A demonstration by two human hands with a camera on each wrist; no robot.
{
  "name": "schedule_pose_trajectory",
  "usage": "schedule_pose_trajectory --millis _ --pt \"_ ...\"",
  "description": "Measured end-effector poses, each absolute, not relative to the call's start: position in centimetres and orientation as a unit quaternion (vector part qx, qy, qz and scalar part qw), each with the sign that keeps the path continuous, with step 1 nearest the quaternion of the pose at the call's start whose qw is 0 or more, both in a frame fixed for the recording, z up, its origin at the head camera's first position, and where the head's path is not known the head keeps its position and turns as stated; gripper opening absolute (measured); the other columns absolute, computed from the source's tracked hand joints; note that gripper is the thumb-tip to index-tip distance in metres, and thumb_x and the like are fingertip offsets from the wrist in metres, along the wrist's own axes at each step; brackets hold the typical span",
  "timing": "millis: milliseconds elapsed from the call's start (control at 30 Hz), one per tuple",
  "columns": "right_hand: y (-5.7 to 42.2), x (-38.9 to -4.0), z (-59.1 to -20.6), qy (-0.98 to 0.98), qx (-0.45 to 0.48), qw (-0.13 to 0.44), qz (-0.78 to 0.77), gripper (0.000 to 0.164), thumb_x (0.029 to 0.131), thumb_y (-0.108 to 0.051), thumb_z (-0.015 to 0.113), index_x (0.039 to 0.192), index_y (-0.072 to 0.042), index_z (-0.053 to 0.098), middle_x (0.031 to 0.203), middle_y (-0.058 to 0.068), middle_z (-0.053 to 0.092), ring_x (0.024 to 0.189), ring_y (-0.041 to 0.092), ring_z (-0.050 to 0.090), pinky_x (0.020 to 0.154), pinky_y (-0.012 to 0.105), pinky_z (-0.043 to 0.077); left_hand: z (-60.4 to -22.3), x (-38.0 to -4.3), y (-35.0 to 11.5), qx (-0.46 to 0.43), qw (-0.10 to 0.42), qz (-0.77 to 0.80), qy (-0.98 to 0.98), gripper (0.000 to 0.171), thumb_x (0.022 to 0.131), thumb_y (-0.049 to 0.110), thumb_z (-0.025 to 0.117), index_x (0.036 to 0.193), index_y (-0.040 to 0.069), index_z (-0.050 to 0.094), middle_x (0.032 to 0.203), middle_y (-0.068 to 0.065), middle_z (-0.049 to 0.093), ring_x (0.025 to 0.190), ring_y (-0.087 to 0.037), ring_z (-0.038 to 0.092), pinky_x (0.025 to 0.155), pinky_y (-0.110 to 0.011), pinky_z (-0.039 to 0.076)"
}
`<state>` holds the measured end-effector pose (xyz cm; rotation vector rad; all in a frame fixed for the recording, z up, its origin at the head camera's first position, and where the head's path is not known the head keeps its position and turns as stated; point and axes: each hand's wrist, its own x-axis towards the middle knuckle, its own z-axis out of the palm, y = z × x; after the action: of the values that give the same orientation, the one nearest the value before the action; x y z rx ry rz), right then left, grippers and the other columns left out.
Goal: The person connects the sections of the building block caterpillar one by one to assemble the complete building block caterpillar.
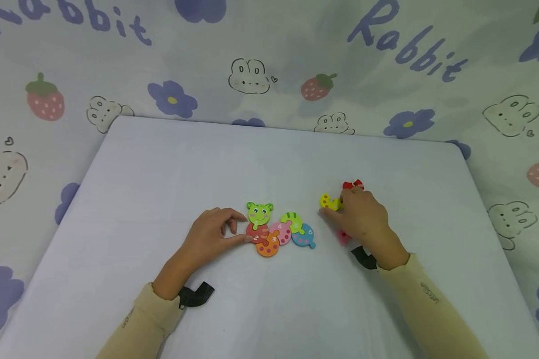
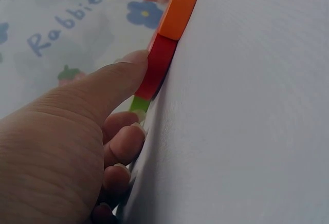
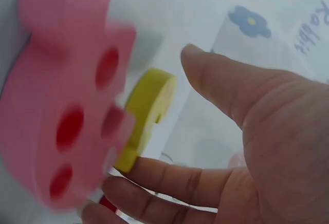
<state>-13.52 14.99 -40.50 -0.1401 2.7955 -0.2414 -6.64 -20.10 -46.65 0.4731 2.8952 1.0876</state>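
A caterpillar puzzle of joined numbered pieces lies on the table: a green head [image 1: 259,213], red 2 [image 1: 260,233], orange 3 [image 1: 267,246], pink 4 [image 1: 282,233], green 5 [image 1: 292,221] and blue 6 [image 1: 303,235]. At its left end is my left hand [image 1: 213,232], its thumb touching the red piece [image 2: 159,67] and its index fingertip beside the green head. Over loose pieces on the right, my right hand [image 1: 366,217] has thumb and fingers spread, fingertips by a yellow piece [image 3: 146,111]. A dotted pink piece [image 3: 67,111] lies alongside, and a red piece [image 1: 353,185] is partly hidden beyond the fingers.
The white table [image 1: 184,164] ends at a back edge, behind which hangs a cloth [image 1: 278,40] printed with rabbits, flowers and strawberries. Black straps [image 1: 196,294] stick out from the wrists at both sleeve cuffs.
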Motion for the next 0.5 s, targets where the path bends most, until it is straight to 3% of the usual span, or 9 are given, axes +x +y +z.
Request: schedule_pose_trajectory --millis 133,267,500 --pt "14.2 -13.5 -40.9 0.983 -0.052 0.151 -0.087 0.063 0.090 -0.059 0.074 0.111 0.000 0.061 0.108 0.016 0.057 0.091 0.032 0.054 0.056 0.037 0.043 -46.5 -6.7 -20.0 0.150 0.011 0.347 0.926 0.044 0.080 0.044 0.091 0.113 0.019 0.074 0.080 0.013 0.056 0.073 -0.010 0.049 0.074 -0.033 0.042" --pt "13.9 -13.4 -41.1 0.982 -0.070 0.150 -0.091 0.063 0.092 -0.051 0.075 0.124 0.002 0.061 0.114 0.018 0.056 0.092 0.031 0.054 0.058 0.038 0.047 -46.5 -6.7 -20.0 0.153 0.008 0.344 0.926 0.044 0.080 0.044 0.092 0.112 0.019 0.074 0.080 0.012 0.057 0.072 -0.010 0.049 0.074 -0.033 0.041" --pt "13.9 -13.0 -41.2 0.979 -0.111 0.137 -0.100 0.051 0.089 -0.036 0.079 0.125 -0.001 0.065 0.109 0.016 0.056 0.088 0.028 0.055 0.063 0.039 0.053 -46.5 -6.7 -20.0 0.157 0.002 0.343 0.926 0.044 0.080 0.043 0.092 0.112 0.018 0.074 0.080 0.012 0.056 0.071 -0.010 0.048 0.074 -0.033 0.041"
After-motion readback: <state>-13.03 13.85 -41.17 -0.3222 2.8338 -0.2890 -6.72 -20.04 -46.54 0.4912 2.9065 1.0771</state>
